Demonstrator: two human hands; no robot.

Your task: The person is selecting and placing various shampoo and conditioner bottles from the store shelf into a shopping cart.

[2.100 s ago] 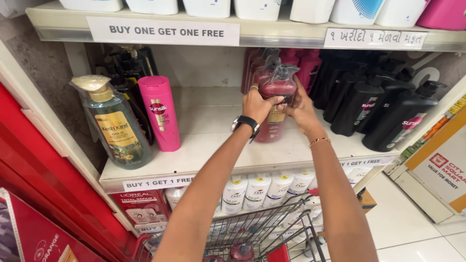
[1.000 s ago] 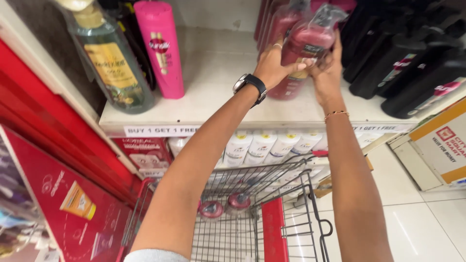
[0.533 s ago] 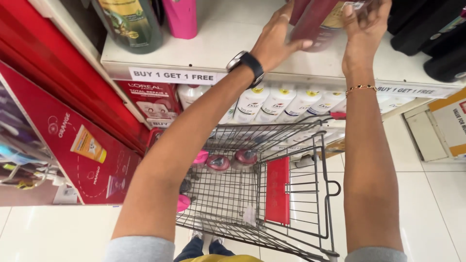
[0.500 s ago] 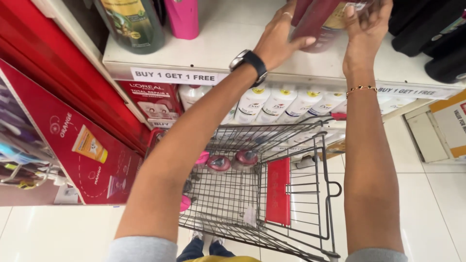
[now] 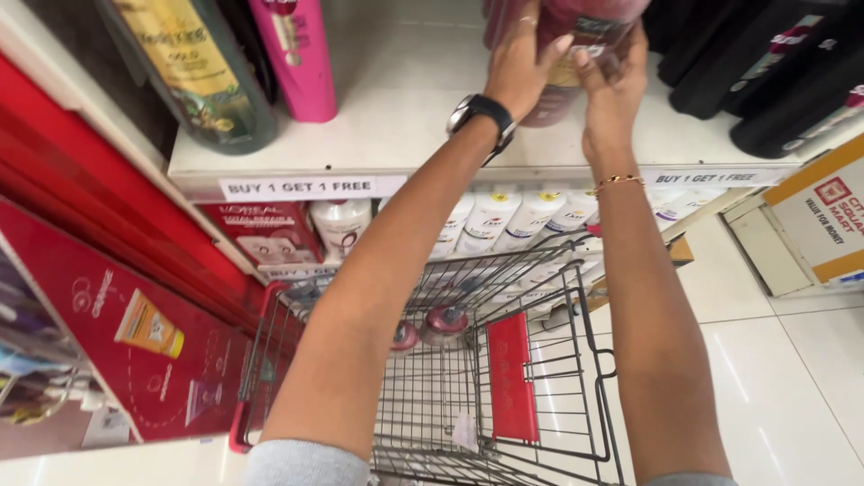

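Note:
Both my hands hold a dark red shampoo bottle pack (image 5: 576,63) wrapped in clear plastic, lifted just off the white shelf (image 5: 396,135). My left hand (image 5: 517,63), with a black watch on the wrist, grips its left side. My right hand (image 5: 612,85), with a thin bracelet, grips its right side. Below my arms stands a wire shopping cart (image 5: 468,387) with a red child-seat flap and two round dark red items (image 5: 432,328) inside.
A pink bottle (image 5: 297,54) and a large greenish bottle (image 5: 198,72) stand at the shelf's left. Black bottles (image 5: 765,72) fill its right. White bottles (image 5: 504,220) line the lower shelf. A red display panel (image 5: 126,297) is at left, a cardboard box (image 5: 823,216) at right.
My view has tilted down from the shelf toward the cart. My hands have lifted the wrapped red bottle pack off the shelf and hold it nearer to me.

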